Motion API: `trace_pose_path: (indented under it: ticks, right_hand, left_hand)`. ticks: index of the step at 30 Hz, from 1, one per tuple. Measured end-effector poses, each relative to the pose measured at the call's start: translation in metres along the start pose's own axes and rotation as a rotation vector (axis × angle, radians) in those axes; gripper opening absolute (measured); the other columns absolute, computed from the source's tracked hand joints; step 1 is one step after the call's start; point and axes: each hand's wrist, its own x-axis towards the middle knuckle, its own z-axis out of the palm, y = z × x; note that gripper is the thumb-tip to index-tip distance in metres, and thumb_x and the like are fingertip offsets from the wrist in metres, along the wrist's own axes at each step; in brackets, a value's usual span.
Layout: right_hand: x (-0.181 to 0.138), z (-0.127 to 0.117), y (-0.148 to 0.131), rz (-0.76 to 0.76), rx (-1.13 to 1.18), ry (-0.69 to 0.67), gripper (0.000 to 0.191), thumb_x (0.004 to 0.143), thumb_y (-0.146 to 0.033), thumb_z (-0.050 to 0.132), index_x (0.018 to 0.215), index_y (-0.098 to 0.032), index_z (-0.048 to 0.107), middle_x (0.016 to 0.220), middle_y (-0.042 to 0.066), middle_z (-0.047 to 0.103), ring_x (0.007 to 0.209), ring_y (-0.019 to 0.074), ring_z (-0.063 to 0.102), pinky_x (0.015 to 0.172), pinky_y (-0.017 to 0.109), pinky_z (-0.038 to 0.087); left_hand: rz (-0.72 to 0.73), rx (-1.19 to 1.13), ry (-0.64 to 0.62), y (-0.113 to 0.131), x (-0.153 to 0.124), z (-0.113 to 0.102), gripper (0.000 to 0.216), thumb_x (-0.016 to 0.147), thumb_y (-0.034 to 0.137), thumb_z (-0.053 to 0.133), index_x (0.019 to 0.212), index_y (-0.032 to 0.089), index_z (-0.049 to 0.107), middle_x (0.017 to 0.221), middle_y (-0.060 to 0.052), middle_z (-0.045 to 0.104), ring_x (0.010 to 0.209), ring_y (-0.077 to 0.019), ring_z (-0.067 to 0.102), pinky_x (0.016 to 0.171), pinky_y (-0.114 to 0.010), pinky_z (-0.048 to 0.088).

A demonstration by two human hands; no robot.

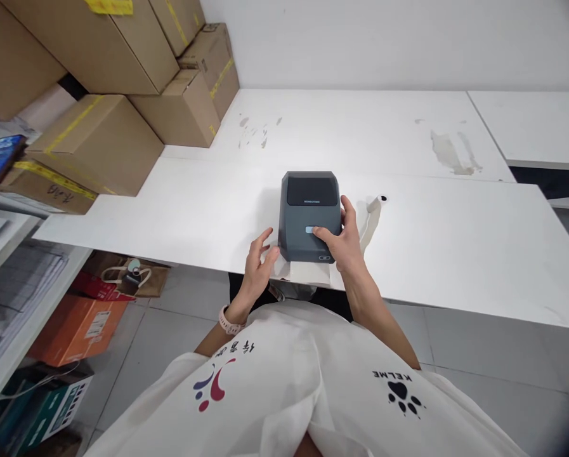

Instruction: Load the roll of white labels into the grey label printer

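A dark grey label printer [297,244] stands on the white table near its front edge. White label paper [310,273] sticks out of its near side. My right hand [344,241] grips the printer's right side, with the thumb on the light button [309,230] on its top and the other fingers along the side. By the printer's lower left corner, my left hand [258,266] is open, its fingers apart and holding nothing. A small roll [375,203] with a loose pale strip lies to the right of my right hand.
Cardboard boxes [98,139] are stacked at the back left of the white table [431,247]. A phone [1,157] rests at the far left. Below the table's left end stand a shelf with papers [22,282] and an orange box [77,324].
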Motion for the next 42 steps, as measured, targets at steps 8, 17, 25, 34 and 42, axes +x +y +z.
trace_pose_path:
  ticks: [8,17,25,34,42]
  right_hand:
    - [-0.017,-0.003,0.006,-0.064,0.011,0.000,0.091,0.087,-0.061,0.067,0.164,-0.035,0.026,0.169,0.006,0.036,0.154,0.0303,0.037,0.125,0.053,0.036]
    - [-0.013,-0.020,-0.007,-0.127,0.019,0.041,0.080,0.095,-0.081,0.035,0.162,-0.038,0.034,0.171,-0.001,0.034,0.161,0.0321,0.027,0.133,0.055,0.021]
    - [0.098,-0.014,-0.060,-0.556,-0.297,0.118,0.080,0.099,-0.078,0.011,0.163,-0.043,-0.022,0.175,-0.003,0.013,0.165,0.0342,0.006,0.131,0.063,0.016]
    - [0.184,-0.020,-0.077,-0.503,-0.383,0.010,0.093,0.096,-0.082,0.024,0.166,-0.036,-0.016,0.176,0.004,0.015,0.164,0.0377,0.011,0.127,0.066,0.020]
    - [0.094,-0.011,-0.074,-0.596,-0.661,-0.420,0.059,0.092,-0.044,0.060,0.149,-0.027,0.055,0.146,0.011,0.062,0.142,0.0412,0.051,0.118,0.063,0.041]
  left_hand:
    - [-0.027,-0.103,-0.163,-0.009,0.004,0.026,0.075,0.101,0.064,0.043,0.167,0.039,0.016,0.179,0.005,0.009,0.166,-0.0260,0.007,0.135,-0.046,0.020]
    - [0.189,-0.084,-0.130,0.016,0.029,0.012,0.067,0.103,0.066,0.032,0.163,0.036,0.032,0.179,0.006,0.011,0.166,-0.0243,0.006,0.135,-0.045,0.015]
    - [0.229,0.060,-0.071,0.028,0.121,0.021,0.073,0.096,0.048,0.062,0.161,0.033,0.034,0.173,-0.004,0.032,0.162,-0.0334,0.025,0.132,-0.050,0.024]
    - [0.059,0.091,-0.099,-0.002,0.119,0.037,0.087,0.080,0.015,0.060,0.162,0.025,0.031,0.169,-0.009,0.041,0.155,-0.0340,0.039,0.125,-0.050,0.037]
    - [0.111,0.076,-0.066,-0.014,0.125,0.039,0.088,0.079,0.013,0.057,0.163,0.024,0.031,0.168,-0.009,0.042,0.156,-0.0334,0.039,0.127,-0.053,0.035]
